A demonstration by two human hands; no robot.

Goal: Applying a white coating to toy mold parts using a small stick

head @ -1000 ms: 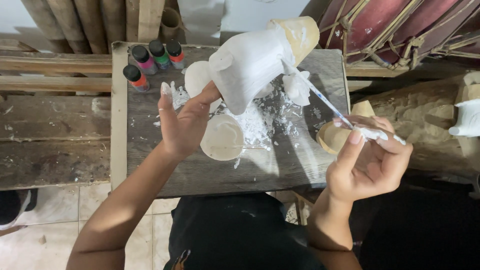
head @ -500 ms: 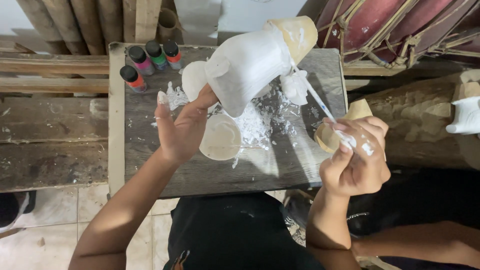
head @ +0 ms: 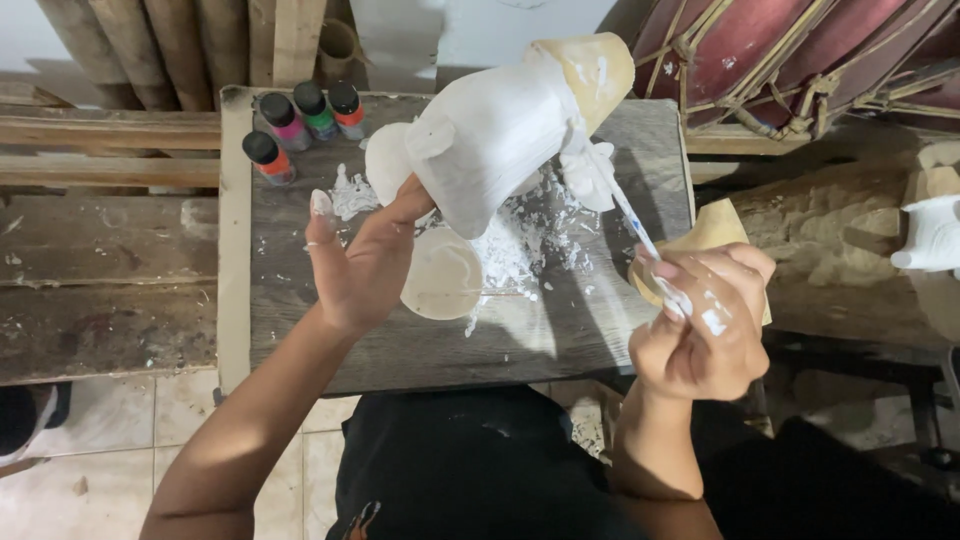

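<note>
The right hand [head: 700, 325], paint-flecked, is curled tight around a thin brush [head: 625, 205] whose tip meets the white carved figure [head: 495, 145]. The left hand [head: 360, 265], fingers loosely spread, steadies that figure from beneath, above the grey wooden board [head: 300, 300]. Farther back stand four small paint bottles [head: 300, 125] with black caps.
</note>
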